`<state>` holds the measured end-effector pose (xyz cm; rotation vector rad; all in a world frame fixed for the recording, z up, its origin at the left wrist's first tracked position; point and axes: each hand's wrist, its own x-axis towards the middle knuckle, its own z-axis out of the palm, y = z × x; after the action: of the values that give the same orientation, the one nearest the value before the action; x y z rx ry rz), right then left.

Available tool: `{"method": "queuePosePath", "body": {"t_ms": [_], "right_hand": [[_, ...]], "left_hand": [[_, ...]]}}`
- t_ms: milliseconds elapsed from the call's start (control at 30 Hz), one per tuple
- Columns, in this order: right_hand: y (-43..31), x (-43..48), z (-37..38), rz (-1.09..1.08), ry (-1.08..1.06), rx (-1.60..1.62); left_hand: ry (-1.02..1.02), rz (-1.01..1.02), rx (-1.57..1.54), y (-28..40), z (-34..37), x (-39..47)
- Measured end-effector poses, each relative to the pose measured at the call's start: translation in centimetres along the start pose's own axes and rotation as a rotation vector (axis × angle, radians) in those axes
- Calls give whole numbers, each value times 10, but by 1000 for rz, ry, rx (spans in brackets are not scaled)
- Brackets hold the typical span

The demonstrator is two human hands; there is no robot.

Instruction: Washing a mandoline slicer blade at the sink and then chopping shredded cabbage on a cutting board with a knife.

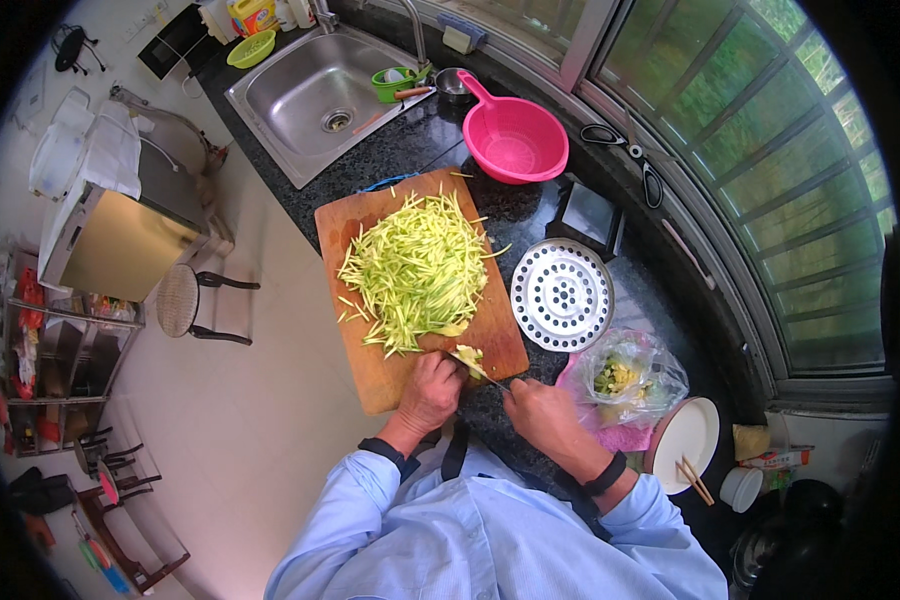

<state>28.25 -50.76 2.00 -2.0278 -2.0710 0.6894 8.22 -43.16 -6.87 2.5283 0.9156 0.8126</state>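
Note:
A large heap of pale green vegetable shreds (pixel 420 270) covers much of the wooden cutting board (pixel 382 379). At the board's near edge, my right hand (pixel 544 412) grips a knife (pixel 496 382), its thin blade pointing left. Beside the blade, a small cut vegetable piece (pixel 469 358) lies over the board. My left hand (pixel 433 390) is at the same edge with its fingers curled near the blade's tip; whether they pinch anything is hidden. Another yellowish piece (pixel 454 328) rests against the heap's near side.
Right of the board are a perforated metal steamer plate (pixel 562 295), a plastic bag with scraps (pixel 630 375) and a white pan (pixel 694 442) with chopsticks (pixel 694 481). Farther off are a pink colander (pixel 516 141), scissors (pixel 636 151) and a steel sink (pixel 307 90). A stool (pixel 178 300) stands left.

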Motion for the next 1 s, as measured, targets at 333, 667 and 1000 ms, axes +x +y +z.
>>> {"method": "queuePosePath", "body": {"t_ms": [333, 667, 1000], "right_hand": [[-4, 12, -4, 45, 59, 52], [-6, 10, -4, 2, -21, -9], [3, 13, -1, 44, 78, 132]], "left_hand": [[51, 24, 25, 2, -1, 0], [-1, 17, 36, -2, 0, -3], [128, 21, -8, 0, -2, -2]]}}
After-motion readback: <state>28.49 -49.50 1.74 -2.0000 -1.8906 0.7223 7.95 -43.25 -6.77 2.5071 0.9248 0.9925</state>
